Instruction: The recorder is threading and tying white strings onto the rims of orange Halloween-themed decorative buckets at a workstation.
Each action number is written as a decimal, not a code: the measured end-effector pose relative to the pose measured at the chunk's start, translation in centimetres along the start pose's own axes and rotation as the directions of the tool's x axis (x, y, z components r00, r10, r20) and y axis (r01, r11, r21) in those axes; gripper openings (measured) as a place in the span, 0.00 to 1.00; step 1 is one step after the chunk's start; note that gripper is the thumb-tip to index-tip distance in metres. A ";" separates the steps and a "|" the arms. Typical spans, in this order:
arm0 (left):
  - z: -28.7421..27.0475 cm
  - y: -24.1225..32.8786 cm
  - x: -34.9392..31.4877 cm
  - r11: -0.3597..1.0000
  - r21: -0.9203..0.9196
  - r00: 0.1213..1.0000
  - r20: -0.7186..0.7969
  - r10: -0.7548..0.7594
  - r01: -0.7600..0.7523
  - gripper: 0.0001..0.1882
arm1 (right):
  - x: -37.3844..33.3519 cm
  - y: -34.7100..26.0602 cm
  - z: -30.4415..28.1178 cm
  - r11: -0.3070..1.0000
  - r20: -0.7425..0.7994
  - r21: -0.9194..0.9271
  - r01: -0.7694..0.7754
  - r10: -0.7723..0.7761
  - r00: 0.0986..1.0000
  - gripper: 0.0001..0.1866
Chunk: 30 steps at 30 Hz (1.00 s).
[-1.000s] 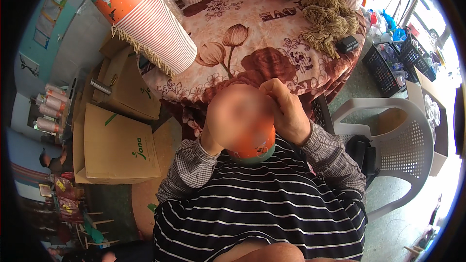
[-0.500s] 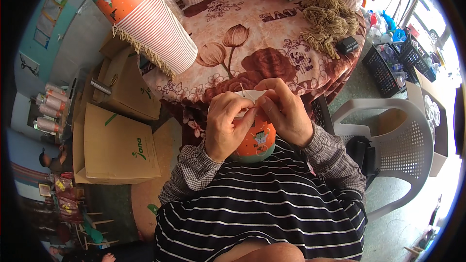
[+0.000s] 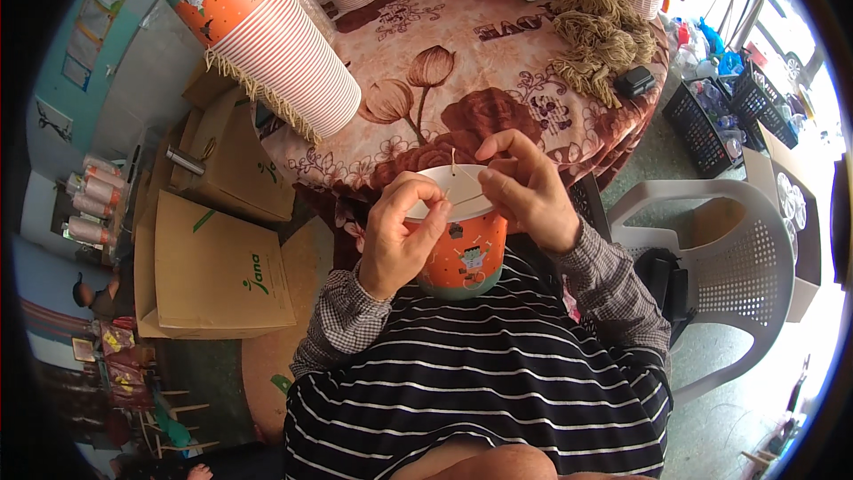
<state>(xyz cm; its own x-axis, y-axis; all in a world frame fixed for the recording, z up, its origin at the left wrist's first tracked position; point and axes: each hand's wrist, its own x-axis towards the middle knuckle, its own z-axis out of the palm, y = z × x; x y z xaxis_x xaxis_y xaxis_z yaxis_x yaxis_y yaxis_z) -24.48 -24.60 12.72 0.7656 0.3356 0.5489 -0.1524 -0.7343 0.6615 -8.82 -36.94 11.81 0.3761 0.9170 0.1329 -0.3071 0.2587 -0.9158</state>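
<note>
An orange paper bucket (image 3: pixel 462 258) with a green base, a white inside and small cartoon prints stands upright at my lap, against the table's near edge. Beige string (image 3: pixel 453 158) passes through a hole near its far rim. Over the opening, my left hand (image 3: pixel 402 236) pinches a thin string end between thumb and forefinger at the left rim. My right hand (image 3: pixel 531 191) has its thumb and a finger pressed together on the string at the right rim, forefinger raised and bent. The string runs between the two hands; its exact path behind the fingers is hidden.
A long stack of matching buckets (image 3: pixel 284 62) lies at the table's left, with cut strings beneath. Tangled beige string (image 3: pixel 595 27) and a small black box (image 3: pixel 634 82) sit at the right. Cardboard boxes (image 3: pixel 218 258) stand left, a grey plastic chair (image 3: pixel 737 276) right.
My hands have moved apart from meeting over the bucket's rim, the right one outward and the left slightly down. The bucket's white opening now shows, with string across it.
</note>
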 end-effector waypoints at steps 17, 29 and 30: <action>-1.6 -2.5 -2.3 0.944 -0.216 0.968 0.043 -0.246 0.249 0.06 | 3.0 1.8 -6.1 0.949 -0.230 -0.286 0.134 -0.203 0.952 0.08; -0.4 -0.8 -1.2 0.973 -0.158 0.978 0.145 -0.147 0.170 0.05 | -0.2 -1.2 -0.6 0.569 0.351 -0.727 0.383 -0.172 0.921 0.11; -0.3 -0.8 -1.2 0.973 -0.157 0.978 0.145 -0.148 0.171 0.05 | -0.2 -1.4 -0.6 0.491 0.407 -0.769 0.409 -0.117 0.906 0.11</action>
<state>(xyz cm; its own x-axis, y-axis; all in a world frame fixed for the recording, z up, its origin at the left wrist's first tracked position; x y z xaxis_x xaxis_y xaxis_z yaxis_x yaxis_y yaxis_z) -25.45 -24.23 11.64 0.8621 0.3516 0.3649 -0.1158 -0.5644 0.8174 -7.96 -37.70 12.85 0.0213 0.9239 0.3821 0.6751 0.2686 -0.6871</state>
